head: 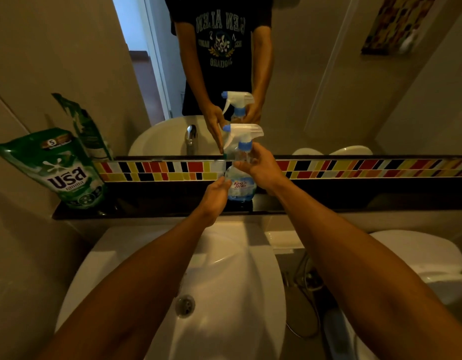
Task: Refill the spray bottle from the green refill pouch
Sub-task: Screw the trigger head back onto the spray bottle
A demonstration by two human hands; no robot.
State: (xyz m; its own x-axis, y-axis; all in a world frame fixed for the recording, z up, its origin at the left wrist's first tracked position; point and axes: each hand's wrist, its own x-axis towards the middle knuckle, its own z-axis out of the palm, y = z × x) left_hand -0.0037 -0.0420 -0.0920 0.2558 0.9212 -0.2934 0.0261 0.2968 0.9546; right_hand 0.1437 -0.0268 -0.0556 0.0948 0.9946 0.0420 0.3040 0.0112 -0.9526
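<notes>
A clear spray bottle (pixel 240 187) with a white trigger head and a blue collar stands upright on the dark ledge (pixel 152 207) behind the sink. My right hand (pixel 261 167) grips its neck just below the collar. My left hand (pixel 215 194) rests against the lower left side of the bottle, fingers loosely curved. The green refill pouch (pixel 61 168) stands at the ledge's left end, leaning against the wall, well away from both hands.
A white sink (pixel 224 268) with a drain lies below my arms. The mirror (pixel 315 74) above the coloured tile strip (pixel 354 168) reflects a person, the tap and the bottle. A white toilet (pixel 416 258) and a hose are at the right.
</notes>
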